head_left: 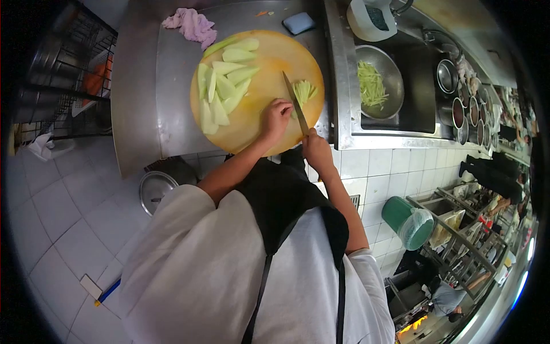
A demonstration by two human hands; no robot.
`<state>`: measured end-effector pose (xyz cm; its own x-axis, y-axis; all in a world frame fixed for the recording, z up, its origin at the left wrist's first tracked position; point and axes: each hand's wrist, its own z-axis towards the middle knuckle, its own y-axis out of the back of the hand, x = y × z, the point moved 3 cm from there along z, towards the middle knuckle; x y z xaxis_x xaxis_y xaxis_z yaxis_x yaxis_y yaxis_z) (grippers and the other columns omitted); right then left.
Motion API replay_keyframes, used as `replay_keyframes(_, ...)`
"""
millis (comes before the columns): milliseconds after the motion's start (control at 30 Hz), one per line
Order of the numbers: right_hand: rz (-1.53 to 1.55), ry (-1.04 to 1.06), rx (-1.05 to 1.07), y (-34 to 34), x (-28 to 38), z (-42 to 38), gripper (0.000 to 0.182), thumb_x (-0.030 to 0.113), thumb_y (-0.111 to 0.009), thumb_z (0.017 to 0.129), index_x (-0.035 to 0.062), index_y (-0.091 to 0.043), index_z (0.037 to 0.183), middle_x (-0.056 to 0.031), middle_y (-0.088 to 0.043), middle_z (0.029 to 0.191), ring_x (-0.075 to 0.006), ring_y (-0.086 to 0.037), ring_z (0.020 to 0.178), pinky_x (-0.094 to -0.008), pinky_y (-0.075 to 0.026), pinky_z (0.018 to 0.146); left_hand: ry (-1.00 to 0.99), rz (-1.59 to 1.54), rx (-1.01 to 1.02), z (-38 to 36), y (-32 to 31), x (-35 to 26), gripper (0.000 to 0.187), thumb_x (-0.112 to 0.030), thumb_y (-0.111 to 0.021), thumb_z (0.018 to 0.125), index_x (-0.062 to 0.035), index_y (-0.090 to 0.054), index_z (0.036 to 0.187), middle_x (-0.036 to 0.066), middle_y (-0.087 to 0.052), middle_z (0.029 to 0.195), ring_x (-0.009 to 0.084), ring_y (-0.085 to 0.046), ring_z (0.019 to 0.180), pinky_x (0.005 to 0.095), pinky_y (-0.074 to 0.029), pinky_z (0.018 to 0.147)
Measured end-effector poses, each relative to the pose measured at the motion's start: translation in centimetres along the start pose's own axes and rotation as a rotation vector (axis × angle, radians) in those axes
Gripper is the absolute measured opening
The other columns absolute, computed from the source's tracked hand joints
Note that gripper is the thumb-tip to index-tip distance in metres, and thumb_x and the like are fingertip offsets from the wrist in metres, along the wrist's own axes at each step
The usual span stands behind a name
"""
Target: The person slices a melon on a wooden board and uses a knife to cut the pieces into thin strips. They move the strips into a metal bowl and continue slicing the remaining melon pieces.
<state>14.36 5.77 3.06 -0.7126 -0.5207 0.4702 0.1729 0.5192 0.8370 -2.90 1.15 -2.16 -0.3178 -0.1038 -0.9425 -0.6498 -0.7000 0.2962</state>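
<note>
A kitchen knife (296, 105) lies across the right part of a round, yellowed cutting board (269, 63), its tip pointing away from me. My right hand (317, 150) is wrapped round its handle at the board's near edge. Left of the blade, my left hand (277, 119) rests on the board with curled fingers, against a pale green vegetable piece mostly hidden by them. Thin cut vegetable strips (304, 92) lie together on the blade's right side. Larger pale green slices (225, 89) are spread over the board's left half.
A pink cloth (192, 26) and a blue sponge (299, 23) lie on the steel counter (172, 86). In the sink at right sits a metal bowl (395, 80) of green strips. A lidded pot (156, 192) stands below. Other people are far right.
</note>
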Motion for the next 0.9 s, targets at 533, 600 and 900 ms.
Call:
replay_keyframes(533,-0.111,-0.032,-0.021,0.5,0.5,-4.6,0.018,0.016,-0.058,0.097,-0.0007,-0.051,0.096,-0.0261,-0.068,0.072,-0.0436,-0.069,0.065,-0.0531,-0.056,0.058,0.041,0.008,0.026,-1.2,0.2,-0.7,0.007,0.0,-0.074,0.085,0.0015,-0.073,0.092,0.01,-0.069,0.099,0.0251,-0.071,0.083,0.0329,-0.058,0.073)
replay_keyframes(600,-0.102,-0.007,-0.032,0.6,0.4,-4.6,0.018,0.016,-0.058,0.097,-0.0008,-0.051,0.095,-0.026,-0.068,0.073,-0.0433,-0.069,0.065,-0.0527,-0.056,0.058,0.02,0.017,0.023,-1.1,0.3,-0.9,0.005,0.0,-0.074,0.084,0.0008,-0.073,0.089,0.009,-0.069,0.096,0.0266,-0.07,0.081,0.0342,-0.057,0.071)
replay_keyframes(900,-0.132,-0.042,-0.025,0.7,0.8,-4.4,0.019,0.017,-0.058,0.097,-0.0004,-0.052,0.095,-0.0257,-0.068,0.072,-0.0434,-0.069,0.065,-0.0524,-0.056,0.058,0.024,-0.025,0.022,-1.0,0.5,-1.0,0.005,-0.001,-0.073,0.085,0.0012,-0.072,0.089,0.01,-0.069,0.093,0.0274,-0.069,0.08,0.0347,-0.056,0.07)
